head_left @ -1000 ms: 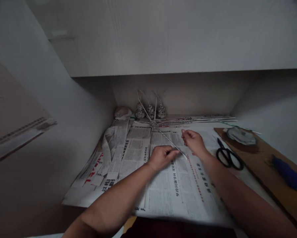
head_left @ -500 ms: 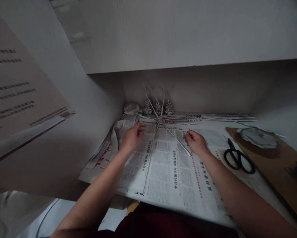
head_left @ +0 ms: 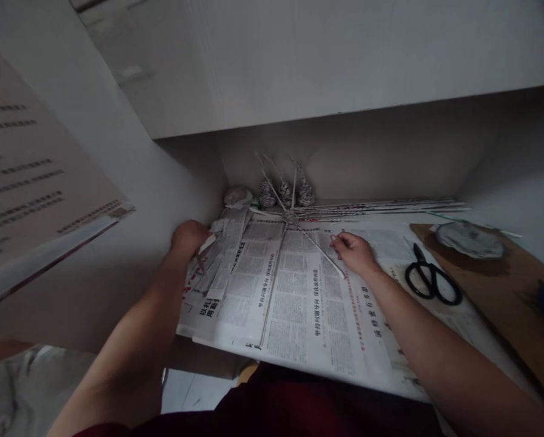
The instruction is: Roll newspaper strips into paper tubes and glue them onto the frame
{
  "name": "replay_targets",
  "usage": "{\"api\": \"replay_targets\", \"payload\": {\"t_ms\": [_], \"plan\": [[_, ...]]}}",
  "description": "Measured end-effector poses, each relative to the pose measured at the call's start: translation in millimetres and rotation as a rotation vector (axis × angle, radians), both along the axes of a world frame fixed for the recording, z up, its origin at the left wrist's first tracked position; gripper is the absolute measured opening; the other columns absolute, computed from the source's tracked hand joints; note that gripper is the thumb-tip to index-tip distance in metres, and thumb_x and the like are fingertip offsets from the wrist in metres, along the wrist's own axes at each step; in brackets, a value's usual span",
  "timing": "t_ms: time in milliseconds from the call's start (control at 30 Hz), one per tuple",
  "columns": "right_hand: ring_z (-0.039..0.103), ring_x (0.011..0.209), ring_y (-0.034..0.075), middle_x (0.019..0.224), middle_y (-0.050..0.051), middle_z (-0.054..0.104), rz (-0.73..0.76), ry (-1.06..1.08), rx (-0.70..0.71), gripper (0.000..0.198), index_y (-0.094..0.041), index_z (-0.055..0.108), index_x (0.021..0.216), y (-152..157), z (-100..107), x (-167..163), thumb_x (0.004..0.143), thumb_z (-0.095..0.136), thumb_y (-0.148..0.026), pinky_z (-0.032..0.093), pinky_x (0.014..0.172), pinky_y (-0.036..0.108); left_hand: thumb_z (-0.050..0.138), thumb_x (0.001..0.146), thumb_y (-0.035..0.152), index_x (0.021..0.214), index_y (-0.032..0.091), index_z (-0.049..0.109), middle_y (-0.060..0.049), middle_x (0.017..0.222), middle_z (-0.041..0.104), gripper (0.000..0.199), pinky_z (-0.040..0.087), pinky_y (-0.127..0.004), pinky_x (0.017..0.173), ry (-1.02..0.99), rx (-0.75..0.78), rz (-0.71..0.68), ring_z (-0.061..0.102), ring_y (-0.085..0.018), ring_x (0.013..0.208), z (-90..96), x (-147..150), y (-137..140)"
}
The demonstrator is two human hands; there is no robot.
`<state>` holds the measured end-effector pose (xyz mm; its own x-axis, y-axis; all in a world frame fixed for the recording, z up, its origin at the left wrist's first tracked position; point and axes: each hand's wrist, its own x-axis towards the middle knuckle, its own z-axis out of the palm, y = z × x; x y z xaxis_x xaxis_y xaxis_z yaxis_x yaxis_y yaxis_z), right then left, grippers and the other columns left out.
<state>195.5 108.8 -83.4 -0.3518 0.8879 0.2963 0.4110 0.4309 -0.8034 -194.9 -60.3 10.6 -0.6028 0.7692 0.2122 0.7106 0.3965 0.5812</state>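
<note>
My left hand [head_left: 190, 238] is at the left edge of the newspapers, fingers closed on a pale strip of newspaper [head_left: 207, 244]; the fingertips are partly hidden. My right hand [head_left: 352, 250] is over the newspaper sheet [head_left: 294, 303], thumb and forefinger pinched together; whatever they hold, if anything, is too small to make out. Just left of it lies one arm of a star-shaped piece of rolled paper rods [head_left: 315, 244]. These rods cross in a woven centre [head_left: 290, 216] at the back, with other arms pointing up and sideways.
Three small woven paper pieces [head_left: 285, 193] stand by the back wall, beside a wrapped bundle [head_left: 238, 196]. Long paper rods [head_left: 390, 207] lie along the back. Black scissors [head_left: 433, 282] and a grey round piece [head_left: 469, 238] on brown board [head_left: 494, 285] are at right. An overhanging panel [head_left: 321, 67] is above.
My left hand has moved left from above the newspaper to the strips at its left edge. My right hand stays pinched in nearly the same place. The view has shifted slightly.
</note>
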Motion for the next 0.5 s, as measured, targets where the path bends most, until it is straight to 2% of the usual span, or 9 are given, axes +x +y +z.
{"api": "replay_targets", "payload": {"t_ms": [67,133,167,233,333,400,433,500], "plan": [[0.050,0.047,0.011,0.062,0.000,0.061,0.000,0.007,0.007,0.037,-0.018,0.060,0.070,0,0,0,0.082,0.046,-0.050,0.037,0.049,0.022,0.072,0.059,0.038,0.061,0.014,0.061,-0.007,0.052,0.055,0.026,0.041,-0.034,0.057,-0.131,-0.060,0.007,0.057,-0.023,0.059,14.7,8,-10],[0.050,0.047,0.011,0.059,0.000,0.060,-0.001,0.027,-0.004,0.037,-0.017,0.060,0.070,-1,1,-1,0.082,0.047,-0.050,0.037,0.048,0.022,0.065,0.067,0.045,0.077,0.013,0.065,-0.004,0.059,0.061,0.034,0.041,-0.029,0.054,-0.272,-0.083,-0.038,0.055,-0.017,0.053,22.5,25,-23],[0.050,0.046,0.011,0.059,-0.001,0.059,-0.004,0.048,-0.021,0.037,-0.017,0.060,0.070,-2,2,-1,0.082,0.048,-0.050,0.037,0.048,0.022,0.065,0.068,0.044,0.081,0.012,0.065,-0.003,0.059,0.061,0.035,0.041,-0.027,0.053,-0.437,-0.086,-0.067,0.054,-0.015,0.052,23.2,36,-30],[0.049,0.045,0.010,0.057,-0.001,0.057,-0.017,0.107,-0.050,0.036,-0.017,0.061,0.071,-5,7,-2,0.081,0.049,-0.050,0.037,0.047,0.022,0.070,0.064,0.046,0.081,0.014,0.065,0.000,0.057,0.060,0.037,0.038,-0.024,0.048,-0.664,-0.080,-0.142,0.051,-0.013,0.046,18.7,64,-43],[0.045,0.040,0.009,0.051,-0.002,0.052,-0.020,0.179,-0.096,0.041,-0.016,0.060,0.066,-15,24,-2,0.078,0.053,-0.055,0.035,0.041,0.021,0.074,0.058,0.046,0.070,0.016,0.062,0.000,0.055,0.058,0.035,0.036,-0.023,0.043,-0.765,0.033,-0.229,0.047,-0.011,0.043,4.5,108,-50],[0.041,0.035,0.008,0.045,-0.002,0.048,0.050,0.196,-0.237,0.050,-0.015,0.057,0.059,-27,38,-3,0.076,0.052,-0.062,0.031,0.036,0.020,0.072,0.062,0.044,0.068,0.016,0.059,0.001,0.056,0.055,0.031,0.037,-0.023,0.045,-0.775,0.121,-0.293,0.046,-0.010,0.045,-4.7,135,-46],[0.041,0.033,0.008,0.043,-0.002,0.048,0.136,0.186,-0.354,0.054,-0.015,0.057,0.057,-34,45,-3,0.076,0.050,-0.065,0.029,0.034,0.019,0.072,0.062,0.042,0.065,0.016,0.056,0.002,0.056,0.054,0.030,0.037,-0.022,0.047,-0.746,0.185,-0.327,0.046,-0.009,0.047,-8.5,147,-41],[0.046,0.034,0.009,0.046,0.001,0.052,0.405,0.132,-0.616,0.062,-0.013,0.061,0.062,-51,54,-6,0.076,0.045,-0.071,0.023,0.030,0.018,0.072,0.063,0.040,0.063,0.017,0.053,0.002,0.059,0.054,0.030,0.039,-0.022,0.053,-0.651,0.245,-0.419,0.048,-0.010,0.053,-14.0,168,-29]]}}
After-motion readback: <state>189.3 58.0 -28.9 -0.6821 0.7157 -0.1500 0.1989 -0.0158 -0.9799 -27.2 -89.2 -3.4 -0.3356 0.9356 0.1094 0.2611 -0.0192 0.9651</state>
